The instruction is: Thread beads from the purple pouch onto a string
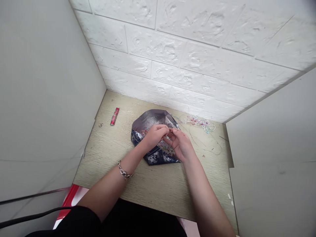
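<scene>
Fine pinch at risk above the open pouch (153, 119)

A tiny reddish piece (171, 130) is held at the meeting fingertips of both hands, over the right half of the pouch. By the left hand (156, 135) it is pinched between thumb and forefinger; by the right hand (182, 144) it is met with thumb and forefinger, while the lower fingers are loosely spread. Whether a thread is also gripped cannot be told.

The piece could be dropped if either pinch is loosened, and among the loose beads (168, 150) in the pouch it could easily be lost. If the soft rim is pressed by a wrist, the pouch could be tipped and beads spilled. The thin strand (215, 153) on the right could be snagged by a sleeve or forearm, and the strung beads (197, 122) could be dragged along.

At the back, movement is limited by the brick-patterned wall (168, 49); at the sides, by the left panel (44, 82) and right panel (271, 138). More room is offered on the tabletop (106, 161) left of the pouch, towards the red tube (115, 116). The near edge is crossed by both forearms.
</scene>
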Motion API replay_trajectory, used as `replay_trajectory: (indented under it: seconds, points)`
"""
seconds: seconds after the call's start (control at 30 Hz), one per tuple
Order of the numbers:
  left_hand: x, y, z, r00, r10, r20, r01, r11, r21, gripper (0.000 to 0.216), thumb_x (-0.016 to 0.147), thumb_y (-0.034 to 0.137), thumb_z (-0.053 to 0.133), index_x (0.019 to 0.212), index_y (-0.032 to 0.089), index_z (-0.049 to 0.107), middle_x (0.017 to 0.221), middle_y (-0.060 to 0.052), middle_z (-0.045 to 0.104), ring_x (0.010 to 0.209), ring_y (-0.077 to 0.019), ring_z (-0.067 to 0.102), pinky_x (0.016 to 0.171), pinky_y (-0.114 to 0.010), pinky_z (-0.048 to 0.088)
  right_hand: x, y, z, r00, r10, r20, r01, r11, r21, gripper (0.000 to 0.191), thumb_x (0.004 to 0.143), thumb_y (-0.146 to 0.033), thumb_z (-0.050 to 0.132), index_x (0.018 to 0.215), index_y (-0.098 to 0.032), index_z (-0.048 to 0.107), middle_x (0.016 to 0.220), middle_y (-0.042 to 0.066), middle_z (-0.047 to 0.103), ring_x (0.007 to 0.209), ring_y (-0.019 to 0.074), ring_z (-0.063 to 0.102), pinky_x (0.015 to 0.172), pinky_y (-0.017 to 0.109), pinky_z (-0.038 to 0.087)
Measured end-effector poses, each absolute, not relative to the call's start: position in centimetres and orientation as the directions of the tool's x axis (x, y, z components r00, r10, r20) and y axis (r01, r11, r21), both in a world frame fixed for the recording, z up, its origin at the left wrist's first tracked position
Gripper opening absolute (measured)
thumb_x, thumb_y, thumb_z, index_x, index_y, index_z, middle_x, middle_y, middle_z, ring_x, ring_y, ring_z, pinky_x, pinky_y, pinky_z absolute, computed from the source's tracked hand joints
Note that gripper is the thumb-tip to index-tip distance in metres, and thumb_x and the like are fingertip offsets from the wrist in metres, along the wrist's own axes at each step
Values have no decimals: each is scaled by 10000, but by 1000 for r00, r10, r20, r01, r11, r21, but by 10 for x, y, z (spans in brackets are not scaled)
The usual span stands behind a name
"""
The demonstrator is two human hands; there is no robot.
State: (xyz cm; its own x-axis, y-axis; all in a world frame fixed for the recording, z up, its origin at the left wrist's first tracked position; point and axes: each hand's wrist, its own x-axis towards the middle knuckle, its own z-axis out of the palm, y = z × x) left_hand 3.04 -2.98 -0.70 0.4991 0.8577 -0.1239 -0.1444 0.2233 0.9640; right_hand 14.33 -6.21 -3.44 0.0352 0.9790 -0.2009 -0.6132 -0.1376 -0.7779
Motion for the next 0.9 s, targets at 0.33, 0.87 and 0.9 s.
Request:
replay_trajectory:
  seconds: [0.33, 0.87, 0.9]
  points:
    - [32, -31, -7, 440, 896, -58, -70, 98, 993, 203, 608, 140, 417, 415, 157, 355, 377, 62, 266, 375, -42, 221, 361, -182, 155, 147, -64, -36, 6, 975, -223, -651, -165, -740, 45, 669, -208, 576, 698, -177, 560, 790, -5, 627, 751, 118, 581, 685, 288, 503]
    - [32, -33, -8, 424, 906, 12, -25, -1, 1000, 187, 635, 157, 425, 450, 152, 449, 416, 45, 343, 417, -55, 289, 398, -181, 228, 146, -66, -34, 12, 975, -224, -644, -164, -748, 61, 687, -215, 557, 723, -173, 584, 721, -15, 620, 694, 92, 572, 678, 253, 504]
    - [32, -33, -8, 423, 906, 17, -22, -8, 1000, 184, 635, 159, 427, 454, 152, 455, 423, 42, 352, 425, -58, 297, 402, -182, 233, 146, -66, -34, 14, 974, -225, -640, -164, -750, 59, 688, -214, 554, 722, -175, 583, 720, -15, 619, 696, 92, 571, 679, 254, 503]
